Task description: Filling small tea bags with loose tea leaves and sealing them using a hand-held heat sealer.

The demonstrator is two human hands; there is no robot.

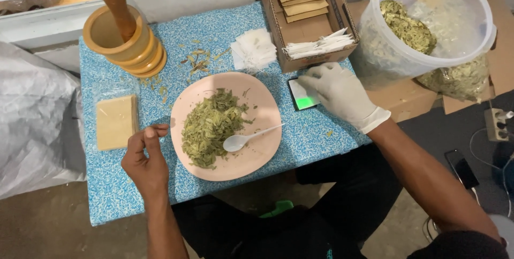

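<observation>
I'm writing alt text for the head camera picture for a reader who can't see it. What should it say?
A pink plate heaped with dried green leaves and a white plastic spoon sits on a blue speckled table. The gloved right hand touches a small device with a green screen; the bare left hand hovers beside the plate, fingers curled.

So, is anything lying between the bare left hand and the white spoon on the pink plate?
Only the heap of dried leaves on the plate lies between the left hand and the spoon.
</observation>
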